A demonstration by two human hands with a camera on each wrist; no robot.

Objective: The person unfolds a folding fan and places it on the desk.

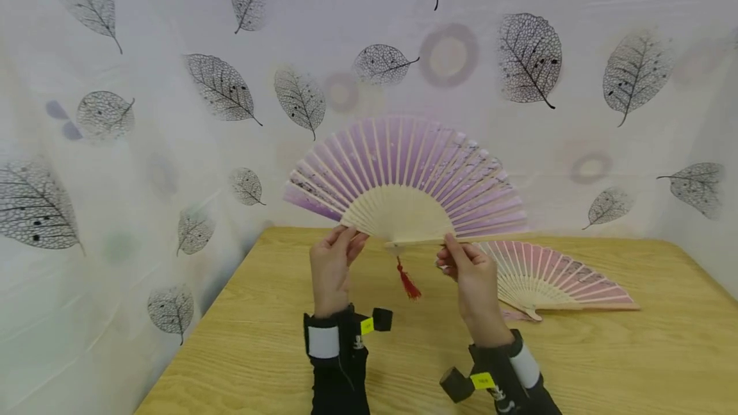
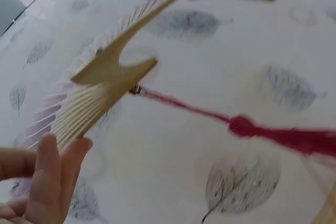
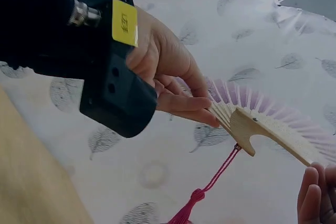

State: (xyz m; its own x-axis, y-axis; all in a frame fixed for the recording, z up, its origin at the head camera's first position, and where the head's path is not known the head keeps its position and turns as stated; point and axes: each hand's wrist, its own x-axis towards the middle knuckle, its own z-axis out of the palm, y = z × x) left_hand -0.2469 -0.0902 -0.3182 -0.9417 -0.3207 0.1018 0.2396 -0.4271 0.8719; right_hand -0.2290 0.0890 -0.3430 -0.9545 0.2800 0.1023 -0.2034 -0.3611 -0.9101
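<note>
A purple folding fan (image 1: 403, 165) is spread wide and held up above the table, its pale wooden ribs meeting at the bottom. A red tassel (image 1: 409, 282) hangs from its pivot. My left hand (image 1: 333, 268) pinches the fan's left end rib between thumb and fingers; those fingers (image 2: 48, 177) also show in the left wrist view. With thumb and fingertips, my right hand (image 1: 476, 284) pinches the opposite end rib. Behind the right hand, a pink folding fan (image 1: 571, 274) lies spread on the table, its left part hidden by that hand.
The wooden table (image 1: 259, 338) fills the lower part of the head view. A white sheet with printed leaves (image 1: 369, 11) hangs behind it and along the left side. Wristbands with small black cameras (image 1: 382, 319) are strapped to both wrists.
</note>
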